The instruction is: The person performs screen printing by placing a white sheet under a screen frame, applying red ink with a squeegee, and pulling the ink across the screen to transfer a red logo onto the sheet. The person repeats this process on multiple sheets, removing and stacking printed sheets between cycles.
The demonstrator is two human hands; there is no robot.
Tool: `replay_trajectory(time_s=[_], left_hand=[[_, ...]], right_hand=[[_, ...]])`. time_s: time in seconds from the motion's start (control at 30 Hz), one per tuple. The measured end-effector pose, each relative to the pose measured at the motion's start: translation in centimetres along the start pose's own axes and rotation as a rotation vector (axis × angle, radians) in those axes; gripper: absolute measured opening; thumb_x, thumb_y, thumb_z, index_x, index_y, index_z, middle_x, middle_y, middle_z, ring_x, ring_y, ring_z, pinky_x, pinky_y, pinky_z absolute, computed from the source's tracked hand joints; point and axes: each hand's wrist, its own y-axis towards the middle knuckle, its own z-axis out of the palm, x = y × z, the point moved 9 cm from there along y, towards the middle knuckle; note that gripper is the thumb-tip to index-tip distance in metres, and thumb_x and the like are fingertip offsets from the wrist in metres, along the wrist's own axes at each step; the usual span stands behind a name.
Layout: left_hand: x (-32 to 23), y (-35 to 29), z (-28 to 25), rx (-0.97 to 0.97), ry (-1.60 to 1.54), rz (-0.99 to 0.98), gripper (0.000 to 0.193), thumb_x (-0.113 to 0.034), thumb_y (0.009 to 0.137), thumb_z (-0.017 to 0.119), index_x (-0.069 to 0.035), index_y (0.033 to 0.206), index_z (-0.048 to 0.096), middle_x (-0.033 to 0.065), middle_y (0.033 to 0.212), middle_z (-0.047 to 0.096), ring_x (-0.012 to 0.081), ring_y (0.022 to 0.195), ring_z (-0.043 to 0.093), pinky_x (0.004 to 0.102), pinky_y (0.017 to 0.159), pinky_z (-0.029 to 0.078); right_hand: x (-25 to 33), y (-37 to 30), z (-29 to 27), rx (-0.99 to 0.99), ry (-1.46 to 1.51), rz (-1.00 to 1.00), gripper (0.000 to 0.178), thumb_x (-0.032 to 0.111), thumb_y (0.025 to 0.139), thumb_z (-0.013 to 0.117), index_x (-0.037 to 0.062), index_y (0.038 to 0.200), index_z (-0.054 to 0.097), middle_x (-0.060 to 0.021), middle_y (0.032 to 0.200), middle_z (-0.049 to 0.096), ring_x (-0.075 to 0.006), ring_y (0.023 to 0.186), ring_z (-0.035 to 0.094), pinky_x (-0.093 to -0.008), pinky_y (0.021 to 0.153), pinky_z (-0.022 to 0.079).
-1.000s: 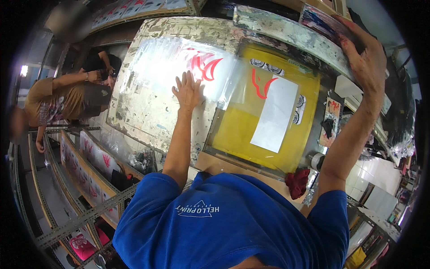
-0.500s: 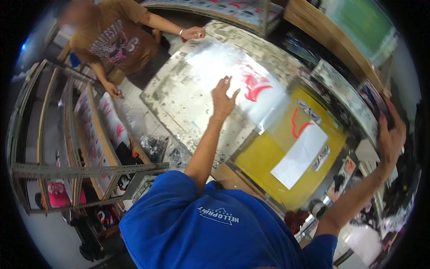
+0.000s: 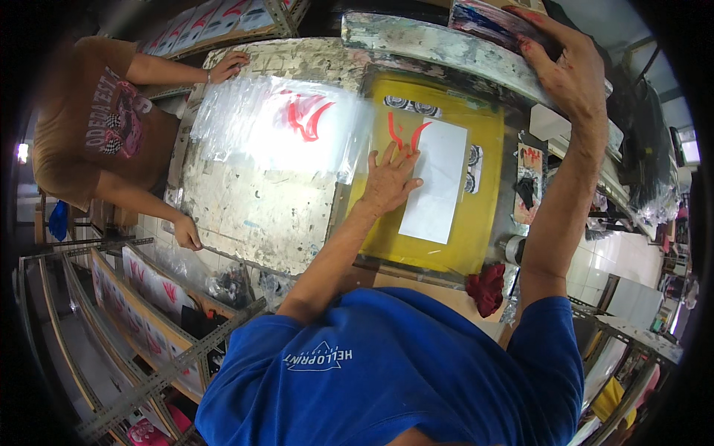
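While the left hand (image 3: 388,181) lies flat with fingers spread on the yellow board (image 3: 476,223) in the middle of the frame, the right hand (image 3: 567,65) grips the paint-smeared frame (image 3: 446,44) at the upper right. A clear plastic sheet (image 3: 282,126) with a red mark lies left of the board.

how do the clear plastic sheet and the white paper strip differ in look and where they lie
The clear plastic sheet is see-through, glossy and wide, with a red mark printed on it; the white paper strip is opaque, plain and narrow. The sheet lies on the paint-stained table, left of the left hand; the strip lies on the yellow screen, just right of that hand. Both lie flat.
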Motion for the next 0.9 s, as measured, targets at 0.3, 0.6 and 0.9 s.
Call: replay_trajectory(time_s=[0.3,0.6,0.9], left_hand=[[-0.6,0.9,2.1,0.09,-0.018,-0.03,0.061,-0.047,0.097,0.053,-0.015,0.148,0.042,0.0112,0.15,0.044,0.0327,0.145,0.026,0.0635,0.11,0.019],[-1.6,1.4,0.2,-0.027,-0.157,0.069,0.066,-0.048,0.095,0.058,-0.017,0.15,0.04,0.0106,0.154,0.041,0.0336,0.143,0.032,0.0599,0.113,0.019],[1.5,-0.3,-8.1,-0.667,-1.533,-0.081,0.046,-0.009,0.09,0.069,-0.004,0.131,0.048,0.0098,0.106,0.065,0.0176,0.092,0.063,0.0313,0.086,0.051]], right_hand=[[0.0,0.4,0.1,-0.015,-0.03,-0.099,0.039,0.018,0.07,0.066,0.0044,0.106,0.074,-0.0178,0.09,0.074,-0.0263,0.076,0.07,-0.034,0.075,0.055],[-3.4,-0.1,1.3,0.069,-0.14,-0.022,0.041,0.032,0.083,0.071,0.0089,0.116,0.072,-0.0185,0.103,0.073,-0.0354,0.096,0.069,-0.0397,0.089,0.051],[-0.5,-1.9,1.7,0.076,-0.181,-0.05,0.041,0.036,0.08,0.072,0.017,0.117,0.072,-0.0201,0.098,0.072,-0.0372,0.091,0.069,-0.0416,0.082,0.053]])
